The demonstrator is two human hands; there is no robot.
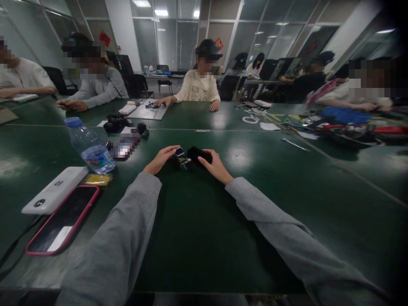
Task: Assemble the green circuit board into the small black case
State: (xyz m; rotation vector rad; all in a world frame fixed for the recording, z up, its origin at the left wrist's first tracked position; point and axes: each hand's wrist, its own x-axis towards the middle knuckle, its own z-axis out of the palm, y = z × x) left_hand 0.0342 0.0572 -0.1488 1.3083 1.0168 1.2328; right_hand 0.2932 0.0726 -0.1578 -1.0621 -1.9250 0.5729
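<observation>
Ahead of me, over the middle of the green table, my left hand has its fingertips at the upper left edge of a small green circuit board. The board carries a little dark screen and metal connectors along its lower right side. Close to the board's right, a black box-shaped case is gripped between the thumb and fingers of my right hand. Case and board are side by side; whether they touch, I cannot tell. Whether the board rests on the table is also unclear.
On the left stand a water bottle, a white power bank, a red-rimmed phone and a yellow packet. Another phone lies farther back. Tangled cables and a thin metal tool lie right. Several people sit around.
</observation>
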